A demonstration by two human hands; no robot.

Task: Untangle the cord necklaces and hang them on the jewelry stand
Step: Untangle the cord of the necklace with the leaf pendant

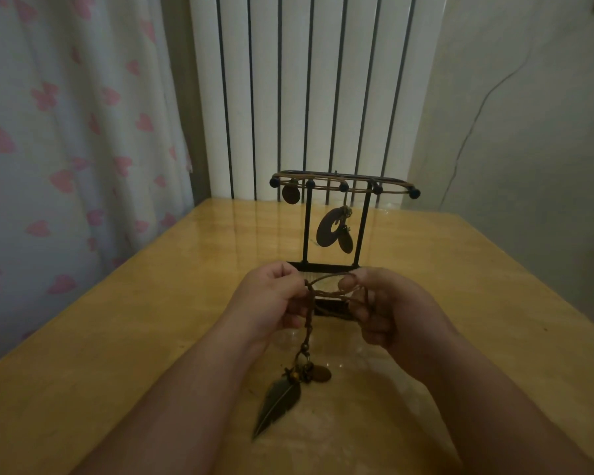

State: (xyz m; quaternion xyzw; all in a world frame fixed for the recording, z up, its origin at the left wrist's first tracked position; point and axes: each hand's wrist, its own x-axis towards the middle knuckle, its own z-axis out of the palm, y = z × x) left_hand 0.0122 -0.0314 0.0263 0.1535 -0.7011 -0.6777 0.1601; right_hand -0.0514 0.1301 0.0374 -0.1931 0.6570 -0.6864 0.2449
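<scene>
A cord necklace (307,332) is pinched in the left hand (271,299), its feather pendant (278,406) dangling over mid-counter (151,337); its loop is gripped by the curled right hand (381,310). Hung pendants (328,229) are already carried on the jewelry stand (343,187) beyond; this necklace seemingly remains.

The table (124,337) is glossy, smooth yellow wood. The stand (336,231) looks like matt black metal. The cord (326,296) is braided brown; its feather (276,407) looks like dull metal. The curtain (66,149) is printed cloth.

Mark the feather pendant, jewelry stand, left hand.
feather pendant (277,406): head view, middle of the feather
jewelry stand (343,187): head view, middle knob on top rail
left hand (271,299): head view, back of hand
</scene>
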